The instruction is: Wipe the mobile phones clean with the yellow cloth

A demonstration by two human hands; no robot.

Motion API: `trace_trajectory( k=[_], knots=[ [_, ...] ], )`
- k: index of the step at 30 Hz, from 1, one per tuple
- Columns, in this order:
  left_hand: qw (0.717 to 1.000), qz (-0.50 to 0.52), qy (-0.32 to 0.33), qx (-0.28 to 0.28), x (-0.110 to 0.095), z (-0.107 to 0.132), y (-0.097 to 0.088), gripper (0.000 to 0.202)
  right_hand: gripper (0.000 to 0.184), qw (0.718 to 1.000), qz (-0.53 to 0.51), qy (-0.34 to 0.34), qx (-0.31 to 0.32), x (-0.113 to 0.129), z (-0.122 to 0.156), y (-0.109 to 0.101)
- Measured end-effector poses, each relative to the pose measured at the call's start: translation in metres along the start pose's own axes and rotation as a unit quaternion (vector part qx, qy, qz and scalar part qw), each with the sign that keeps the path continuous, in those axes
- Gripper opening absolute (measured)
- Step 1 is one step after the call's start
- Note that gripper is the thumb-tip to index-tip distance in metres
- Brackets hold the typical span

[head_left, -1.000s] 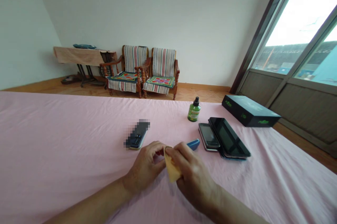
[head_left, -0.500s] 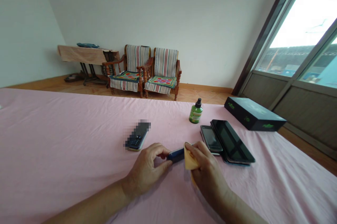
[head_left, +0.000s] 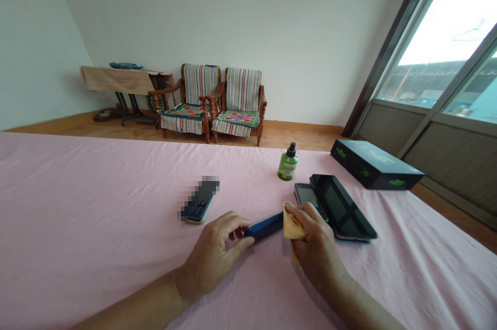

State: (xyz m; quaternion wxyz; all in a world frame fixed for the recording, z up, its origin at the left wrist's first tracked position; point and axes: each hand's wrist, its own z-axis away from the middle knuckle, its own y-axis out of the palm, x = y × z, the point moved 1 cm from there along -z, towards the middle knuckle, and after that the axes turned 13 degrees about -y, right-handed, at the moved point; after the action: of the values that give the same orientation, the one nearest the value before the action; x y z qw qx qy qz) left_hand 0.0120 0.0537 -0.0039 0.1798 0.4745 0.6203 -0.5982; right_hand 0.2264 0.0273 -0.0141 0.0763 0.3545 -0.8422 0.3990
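Between the thumb and fingers of my left hand (head_left: 213, 250) is the near end of a slim dark blue mobile phone (head_left: 264, 227), seen almost edge-on above the pink sheet. My right hand (head_left: 316, 237) is closed around a folded yellow cloth (head_left: 292, 225), which presses against the phone's far end and hides it. Left of my hands lies a keypad phone (head_left: 200, 206), partly blurred out by pixels. Just beyond my right hand, a grey touchscreen phone (head_left: 308, 195) rests beside a black tablet (head_left: 344, 207), and my fingers cover part of that phone.
A green bottle with a black pump top (head_left: 287, 163) stands upright farther back. At the back right lies a flat black box (head_left: 376, 163) with green lettering. The pink sheet (head_left: 97, 206) covers the whole surface. Two wooden chairs (head_left: 237, 100) stand by the wall beyond.
My right hand and the cloth have slid right along the blue phone, so more of its length shows. My left hand keeps its grip. The view has shifted slightly.
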Motion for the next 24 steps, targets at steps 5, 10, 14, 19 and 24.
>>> trace_trajectory(
  k=[5, 10, 14, 19, 24],
  knots=[
    [1.0, -0.005, 0.003, 0.006, 0.001, -0.003, -0.004, 0.007, 0.058, 0.998, -0.059, -0.019, 0.01, 0.019, 0.01, 0.011],
    [1.0, -0.012, 0.002, 0.004, 0.005, -0.008, -0.01, 0.009, 0.066, 0.998, -0.037, -0.034, 0.047, 0.022, 0.012, 0.012],
    [1.0, -0.014, 0.002, -0.006, 0.008, -0.01, -0.009, 0.01, 0.052, 0.999, 0.027, -0.018, 0.02, 0.006, 0.002, -0.002],
    [1.0, -0.002, 0.005, -0.008, 0.011, -0.01, -0.009, 0.01, 0.042, 0.998, 0.059, 0.017, 0.025, -0.004, -0.004, -0.015],
    [0.999, 0.012, 0.012, 0.044, 0.006, -0.009, -0.009, 0.013, 0.061, 0.996, -0.002, -0.08, -0.024, 0.017, 0.002, -0.008]
  ],
)
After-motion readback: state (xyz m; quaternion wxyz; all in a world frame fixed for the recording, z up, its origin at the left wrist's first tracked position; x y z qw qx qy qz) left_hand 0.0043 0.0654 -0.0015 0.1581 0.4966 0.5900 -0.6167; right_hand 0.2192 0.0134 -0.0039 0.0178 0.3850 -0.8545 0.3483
